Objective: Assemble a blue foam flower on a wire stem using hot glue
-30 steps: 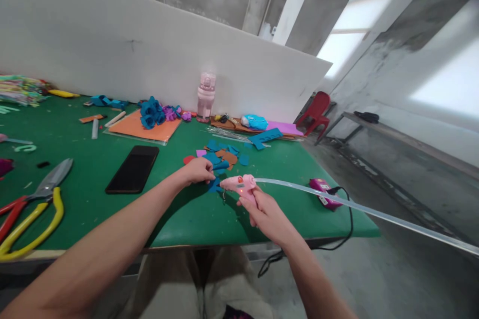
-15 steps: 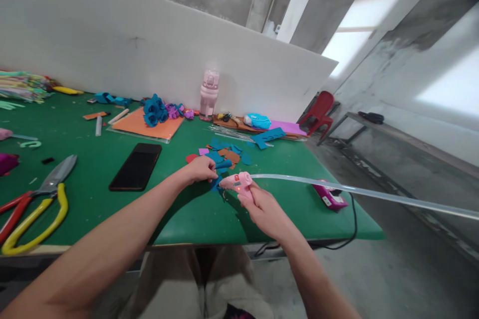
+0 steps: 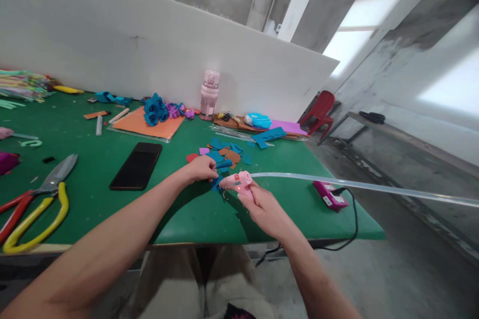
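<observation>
My right hand (image 3: 265,208) grips a pink hot glue gun (image 3: 238,183) whose nozzle points left at a small blue foam piece (image 3: 216,182). A long clear glue stick (image 3: 355,187) sticks out of the gun's back toward the right. My left hand (image 3: 199,169) pinches that blue piece against the green table (image 3: 93,169). Just behind my hands lies a scatter of blue, orange, red and purple foam cut-outs (image 3: 224,152).
A black phone (image 3: 136,165) lies left of my hands, and large yellow-and-red-handled shears (image 3: 35,199) at the table's left front. A pink bottle (image 3: 208,94), blue foam flowers (image 3: 154,109) on an orange sheet, and a magenta plug box (image 3: 330,195) with black cord stand around. A white board backs the table.
The glue stick's far end has swung upward and the view shifted slightly right. Both hands stay on the blue piece and the glue gun.
</observation>
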The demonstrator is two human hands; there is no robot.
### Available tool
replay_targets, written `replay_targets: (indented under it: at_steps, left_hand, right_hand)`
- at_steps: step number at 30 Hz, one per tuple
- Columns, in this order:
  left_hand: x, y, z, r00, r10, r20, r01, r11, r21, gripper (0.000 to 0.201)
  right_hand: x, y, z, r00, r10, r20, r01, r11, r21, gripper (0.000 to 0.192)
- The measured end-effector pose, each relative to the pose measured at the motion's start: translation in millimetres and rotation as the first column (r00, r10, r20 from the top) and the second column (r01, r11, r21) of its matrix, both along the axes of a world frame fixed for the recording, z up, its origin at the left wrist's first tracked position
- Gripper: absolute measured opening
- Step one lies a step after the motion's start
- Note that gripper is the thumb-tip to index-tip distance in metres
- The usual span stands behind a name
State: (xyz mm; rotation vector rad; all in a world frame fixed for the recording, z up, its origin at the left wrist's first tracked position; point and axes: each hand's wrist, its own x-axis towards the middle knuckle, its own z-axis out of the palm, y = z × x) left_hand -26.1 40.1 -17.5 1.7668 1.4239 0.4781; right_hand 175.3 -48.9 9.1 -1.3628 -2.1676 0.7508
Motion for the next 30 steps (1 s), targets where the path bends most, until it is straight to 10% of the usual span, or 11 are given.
replay_targets:
  at_steps: [30]
  left_hand:
    - [0.9,1.0,-0.5,1.000,-0.011,0.005,0.011,1.000,0.009,0.011]
  right_hand:
    - [-1.0,-0.1,3.0,1.000,0.000,0.017,0.000,1.000,-0.008,0.039]
